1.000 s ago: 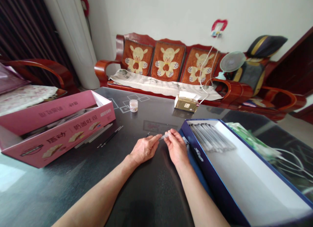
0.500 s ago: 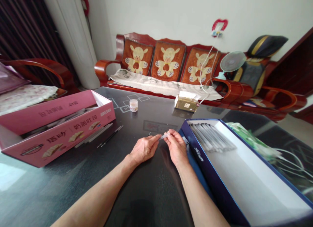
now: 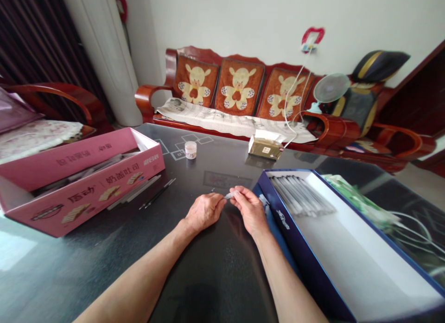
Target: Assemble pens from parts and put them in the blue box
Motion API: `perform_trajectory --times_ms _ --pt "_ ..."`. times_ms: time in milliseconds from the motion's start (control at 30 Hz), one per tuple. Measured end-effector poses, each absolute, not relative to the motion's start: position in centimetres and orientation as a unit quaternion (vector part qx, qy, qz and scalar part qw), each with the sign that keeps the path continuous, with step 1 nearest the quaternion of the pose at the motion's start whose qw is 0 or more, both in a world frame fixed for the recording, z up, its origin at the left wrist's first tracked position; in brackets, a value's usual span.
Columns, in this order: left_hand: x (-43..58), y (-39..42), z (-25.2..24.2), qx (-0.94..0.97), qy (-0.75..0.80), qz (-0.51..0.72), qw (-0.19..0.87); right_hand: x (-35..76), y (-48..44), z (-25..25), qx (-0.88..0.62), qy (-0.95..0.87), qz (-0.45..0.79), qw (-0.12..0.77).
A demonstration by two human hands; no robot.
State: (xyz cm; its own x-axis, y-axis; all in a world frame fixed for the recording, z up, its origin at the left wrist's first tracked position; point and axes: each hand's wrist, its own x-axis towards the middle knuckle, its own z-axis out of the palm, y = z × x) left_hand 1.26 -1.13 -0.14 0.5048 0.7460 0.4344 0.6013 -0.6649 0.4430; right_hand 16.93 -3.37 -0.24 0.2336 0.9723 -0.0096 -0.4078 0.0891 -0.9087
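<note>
Since the earlier frame, the left hand [image 3: 205,211] is curling its fingers more; it and the right hand [image 3: 249,210] are pinching a small tube [image 3: 229,195] between them, above the table [image 3: 208,272].

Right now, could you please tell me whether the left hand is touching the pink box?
Apart: the head view plainly shows dark tabletop between the left hand and the pink box.

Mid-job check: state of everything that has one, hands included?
Slim pale piece: held between both hands
Left hand: fingers closed on one end
Right hand: pinching the other end
Pink box: open, partly filled
Blue box: open, sticks at far end
Jar: upright
Tissue box: open, tissue showing
Fan: spinning unclear
</note>
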Motion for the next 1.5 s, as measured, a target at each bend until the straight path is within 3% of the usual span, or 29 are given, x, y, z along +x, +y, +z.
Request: perform_trajectory --times_ms 367,500,667,800,967,1067,1267,1400,1500 --pt "1.6 -1.8 -0.2 0.852 0.442 0.279 -0.005 15.6 -3.3 -0.3 -0.452 -0.270 0.517 0.675" --pt "1.4 -1.4 -0.2 0.862 0.431 0.265 -0.004 16.6 -3.4 -0.2 -0.479 -0.363 0.485 0.635" --pt "1.0 -0.8 -0.4 0.866 0.395 0.299 -0.061 18.6 -4.0 1.3 -0.542 -0.627 0.272 0.489" --pt "1.0 -0.7 -0.1 0.872 0.354 0.331 -0.067 18.7 -4.8 3.5 -0.550 -0.736 0.111 0.379" --pt "0.9 -0.9 0.3 0.821 0.378 0.422 -0.074 21.8 -6.0 7.3 -0.584 -0.727 -0.018 0.361" --pt "0.6 -0.5 -0.2 0.784 0.393 0.475 -0.068 26.6 -6.8 8.6 -0.694 -0.619 -0.087 0.358" --pt "0.5 0.1 -1.0 0.784 0.381 0.488 -0.046 32.2 -6.8 6.8 -0.838 -0.508 -0.002 0.201" --pt "0.5 0.2 -1.2 0.787 0.376 0.487 -0.039 31.5 -5.9 5.2 -0.833 -0.525 0.024 0.174" --pt "0.5 0.1 -1.3 0.792 0.379 0.478 -0.037 30.6 -5.9 5.6 -0.808 -0.566 -0.022 0.162"
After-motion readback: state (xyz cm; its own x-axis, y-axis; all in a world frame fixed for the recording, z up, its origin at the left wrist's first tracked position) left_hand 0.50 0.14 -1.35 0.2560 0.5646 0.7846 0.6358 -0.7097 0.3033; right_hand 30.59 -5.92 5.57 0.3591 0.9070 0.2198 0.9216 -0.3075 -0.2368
